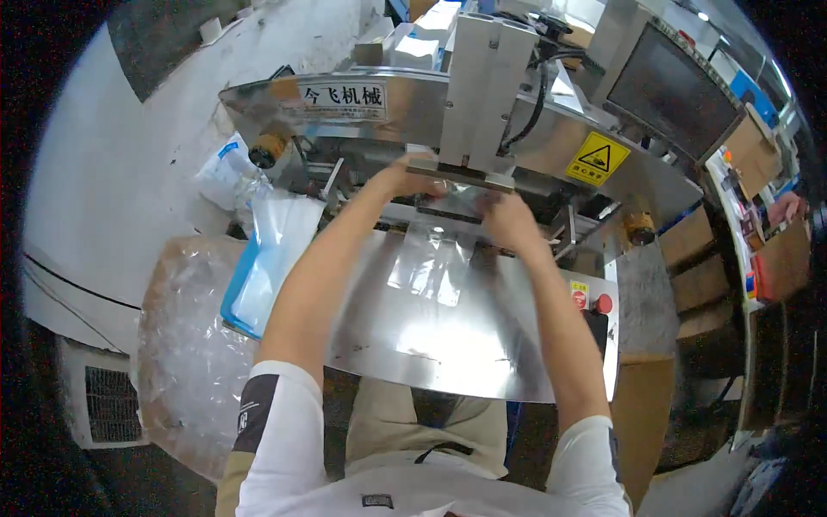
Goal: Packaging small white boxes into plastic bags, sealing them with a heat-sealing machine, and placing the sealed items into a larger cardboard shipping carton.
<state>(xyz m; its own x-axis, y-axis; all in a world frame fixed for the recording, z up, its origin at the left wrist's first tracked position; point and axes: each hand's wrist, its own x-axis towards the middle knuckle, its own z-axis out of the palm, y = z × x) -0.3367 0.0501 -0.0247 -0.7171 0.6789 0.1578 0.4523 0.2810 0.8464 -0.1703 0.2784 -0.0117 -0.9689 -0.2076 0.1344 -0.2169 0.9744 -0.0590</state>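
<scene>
A clear plastic bag lies on the steel worktop, its upper end reaching under the horizontal metal bar of a machine. My left hand is at the left end of that bar, fingers closed at the bag's upper edge and partly hidden. My right hand sits just below the bar's right end, slightly blurred, its fingers pinching the other side of the bag's upper end. Glare on the film hides its exact outline and anything inside.
To the left, a blue tray holds a stack of clear bags. Below it stands a large carton with loose clear bags. A red button is at the worktop's right edge. A monitor hangs at upper right, and cartons stand beyond.
</scene>
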